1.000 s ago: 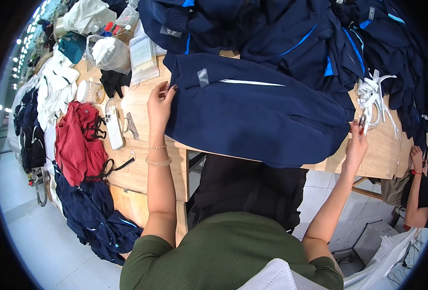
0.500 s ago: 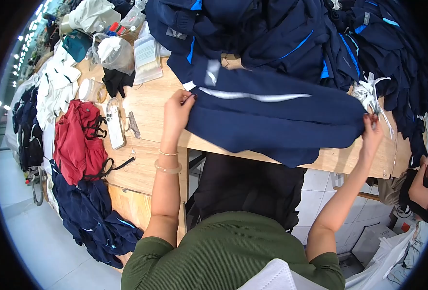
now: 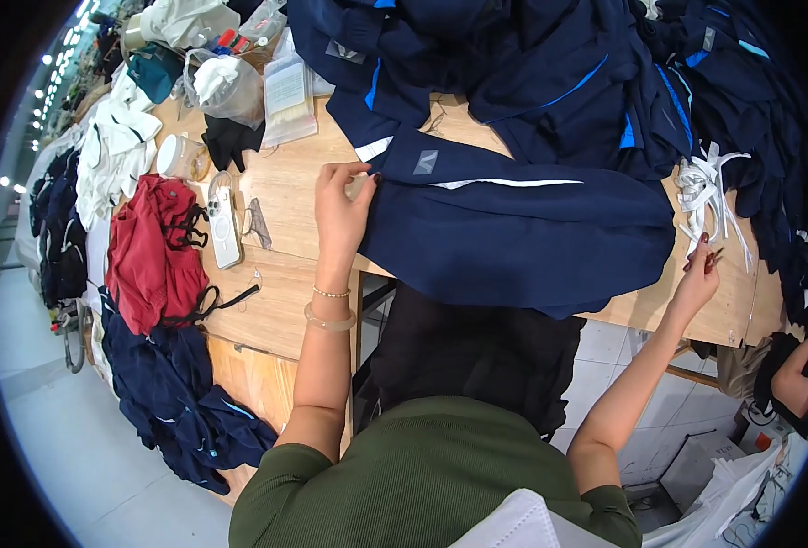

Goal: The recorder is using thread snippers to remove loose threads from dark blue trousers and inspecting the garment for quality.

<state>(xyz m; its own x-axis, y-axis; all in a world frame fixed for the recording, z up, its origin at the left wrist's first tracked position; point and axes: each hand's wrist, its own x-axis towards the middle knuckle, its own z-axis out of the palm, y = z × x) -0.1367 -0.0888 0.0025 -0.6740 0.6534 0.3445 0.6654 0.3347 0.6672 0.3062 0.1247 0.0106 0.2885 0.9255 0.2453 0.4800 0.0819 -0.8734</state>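
Observation:
A navy garment lies spread across the front of the table, with a white strip along its upper part and a small grey patch near its left end. My left hand is closed in a pinch on the garment's left edge. Off the garment's right end, my right hand is closed around a small dark pointed tool, mostly hidden by the fingers. Just beyond that hand lies a bunch of white cords.
Navy garments with blue trim are heaped at the back. On the left lie red shorts, a phone, a clear jar and plastic bags. More navy clothing hangs over the left edge. Another person's arm shows at far right.
My right hand has let go of the garment's right end and moved down, away from it. The garment has settled flatter on the table. My left hand keeps its pinch.

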